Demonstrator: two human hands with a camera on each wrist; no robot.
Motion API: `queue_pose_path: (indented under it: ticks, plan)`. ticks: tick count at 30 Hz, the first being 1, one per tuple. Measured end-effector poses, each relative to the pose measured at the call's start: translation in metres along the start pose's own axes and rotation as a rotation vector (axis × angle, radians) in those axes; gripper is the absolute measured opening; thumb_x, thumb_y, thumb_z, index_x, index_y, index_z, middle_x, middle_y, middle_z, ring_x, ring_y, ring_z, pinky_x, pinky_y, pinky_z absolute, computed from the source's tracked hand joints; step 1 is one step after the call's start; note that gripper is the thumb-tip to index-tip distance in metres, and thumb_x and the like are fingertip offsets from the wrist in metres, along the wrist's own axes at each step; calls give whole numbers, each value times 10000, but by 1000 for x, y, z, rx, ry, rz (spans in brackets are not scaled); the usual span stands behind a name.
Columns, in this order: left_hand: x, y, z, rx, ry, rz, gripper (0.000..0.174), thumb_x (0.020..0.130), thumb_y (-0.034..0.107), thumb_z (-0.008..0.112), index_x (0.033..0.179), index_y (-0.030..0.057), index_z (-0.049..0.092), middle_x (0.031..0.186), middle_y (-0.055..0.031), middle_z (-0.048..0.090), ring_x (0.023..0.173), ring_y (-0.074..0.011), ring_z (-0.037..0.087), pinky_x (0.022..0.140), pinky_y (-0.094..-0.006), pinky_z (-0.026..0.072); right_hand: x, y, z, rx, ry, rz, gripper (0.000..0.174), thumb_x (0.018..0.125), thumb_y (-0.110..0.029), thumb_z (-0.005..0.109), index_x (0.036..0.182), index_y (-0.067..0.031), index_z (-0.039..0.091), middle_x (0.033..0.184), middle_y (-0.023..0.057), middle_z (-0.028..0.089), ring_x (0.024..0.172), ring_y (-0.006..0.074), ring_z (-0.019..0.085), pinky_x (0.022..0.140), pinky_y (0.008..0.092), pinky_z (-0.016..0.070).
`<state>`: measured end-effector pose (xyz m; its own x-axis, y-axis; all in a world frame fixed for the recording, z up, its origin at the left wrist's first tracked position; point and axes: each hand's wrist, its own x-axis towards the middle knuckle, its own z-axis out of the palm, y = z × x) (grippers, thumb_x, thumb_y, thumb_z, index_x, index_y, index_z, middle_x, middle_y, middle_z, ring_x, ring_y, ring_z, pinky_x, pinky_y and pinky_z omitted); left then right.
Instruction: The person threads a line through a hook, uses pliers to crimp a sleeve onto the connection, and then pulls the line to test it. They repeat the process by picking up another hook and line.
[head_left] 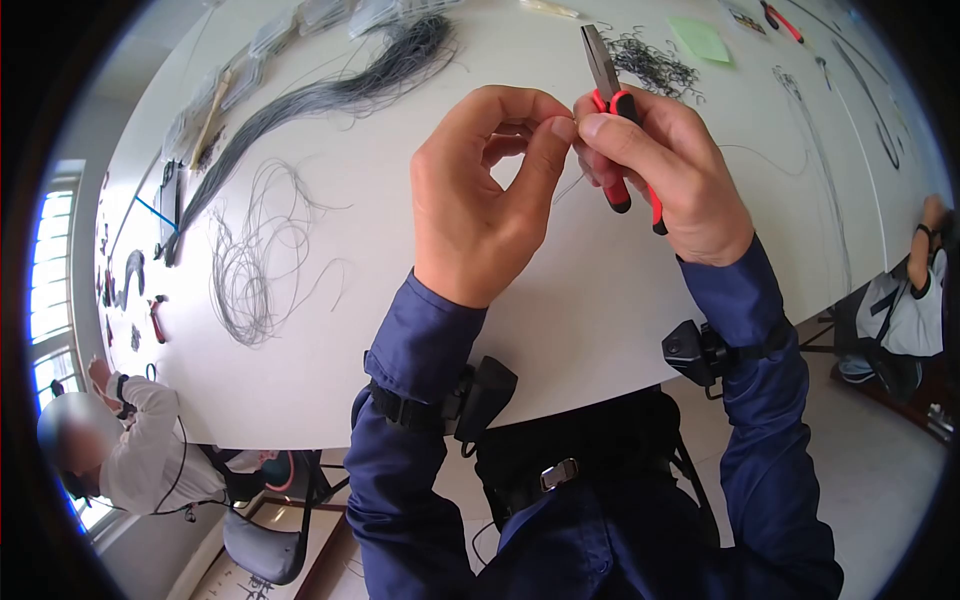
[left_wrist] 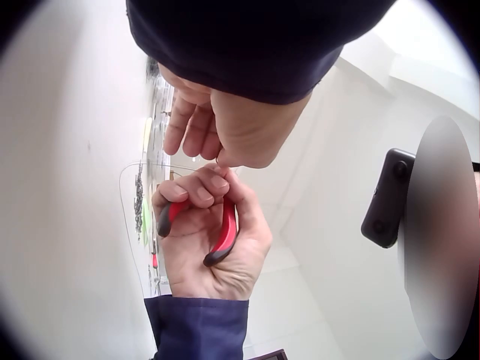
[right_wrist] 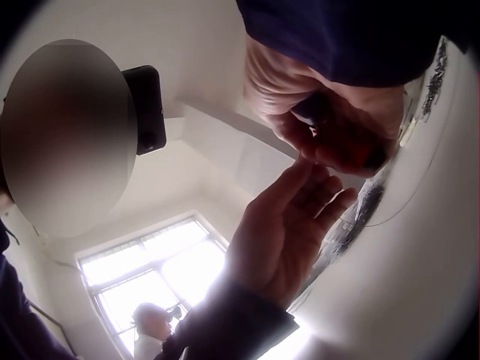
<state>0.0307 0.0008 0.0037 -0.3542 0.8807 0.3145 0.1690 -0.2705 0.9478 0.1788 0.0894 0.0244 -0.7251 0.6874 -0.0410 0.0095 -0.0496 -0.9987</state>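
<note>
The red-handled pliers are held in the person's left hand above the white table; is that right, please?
Not quite: the hand is wrong. The head view shows the pliers in the right hand, above the white table.

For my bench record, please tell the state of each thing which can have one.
Left hand: pinching fine wire
Right hand: gripping pliers
Pliers: handles apart
Fine wire: curved
Wire coils: loosely tangled
Dark wire bundle: gathered, lying curved
Short dark pieces: heaped loosely
Green sheet: lying flat
</note>
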Motion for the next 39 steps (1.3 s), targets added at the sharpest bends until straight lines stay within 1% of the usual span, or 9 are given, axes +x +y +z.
queue_pose_path:
  ticks: [5, 8, 14, 23, 29, 32, 35, 38, 39]
  plan:
    - [0, 0, -1, -190, -24, -83, 166, 951, 42, 634, 1056, -84, 608, 980, -109, 649, 862, -153, 631, 816, -284, 523, 2, 5, 1, 91, 1, 1, 237, 920, -271, 603, 894, -36, 620, 739, -7, 571, 672, 66, 512, 572, 225, 399]
    - [0, 0, -1, -175, -39, -71, 163, 951, 30, 629, 1069, -81, 607, 987, -105, 648, 873, -154, 631, 823, -284, 521, 2, 2, 3, 117, 30, 8, 234, 920, -263, 597, 907, -30, 623, 741, -2, 572, 683, 73, 522, 583, 227, 404]
    - [0, 1, -2, -93, -14, -24, 166, 938, 25, 648, 1063, -78, 610, 994, -94, 649, 892, -149, 623, 844, -282, 512, 2, 2, 1, 138, 20, 21, 246, 927, -261, 575, 928, -21, 627, 751, 7, 583, 691, 86, 536, 597, 234, 406]
    - [-1, 3, -2, -30, -6, -11, 134, 932, 20, 653, 1030, -63, 615, 974, -82, 651, 886, -137, 624, 847, -281, 510, 2, 1, 1, 123, -5, 19, 243, 926, -263, 574, 925, -26, 628, 757, 10, 584, 695, 87, 534, 612, 235, 405]
    - [-1, 2, -1, 39, -8, 80, 93, 931, 5, 645, 1007, -41, 617, 960, -66, 650, 899, -133, 628, 854, -286, 510, 1, 0, 3, 76, 14, 8, 243, 921, -273, 592, 920, -37, 653, 768, 6, 599, 706, 84, 538, 613, 234, 406]
    - [-1, 2, -2, 177, 5, 221, 102, 912, -44, 646, 1009, -38, 616, 959, -66, 652, 915, -145, 635, 876, -298, 520, -1, -2, 2, 70, 9, -9, 231, 916, -267, 609, 933, -43, 664, 777, 3, 610, 715, 79, 539, 612, 228, 403]
    - [1, 2, -3, 246, 31, 354, 137, 879, -94, 656, 998, -38, 616, 968, -76, 657, 923, -157, 642, 889, -308, 533, -1, -2, 3, 75, 18, -60, 218, 914, -256, 618, 940, -44, 665, 779, 0, 612, 717, 73, 534, 612, 223, 397]
    - [5, -6, -1, 284, 128, 483, 182, 789, -54, 734, 931, 26, 653, 875, -72, 661, 765, -200, 651, 679, -301, 522, -2, -3, 2, 24, 16, -90, 209, 914, -250, 618, 940, -48, 664, 776, -5, 607, 712, 68, 522, 615, 220, 390]
    - [5, -7, 0, 277, 127, 485, 182, 787, -52, 736, 929, 28, 655, 873, -72, 662, 763, -202, 649, 677, -299, 522, -2, -4, 2, 13, 22, -95, 208, 912, -249, 618, 940, -49, 664, 775, -6, 604, 712, 67, 518, 616, 221, 389]
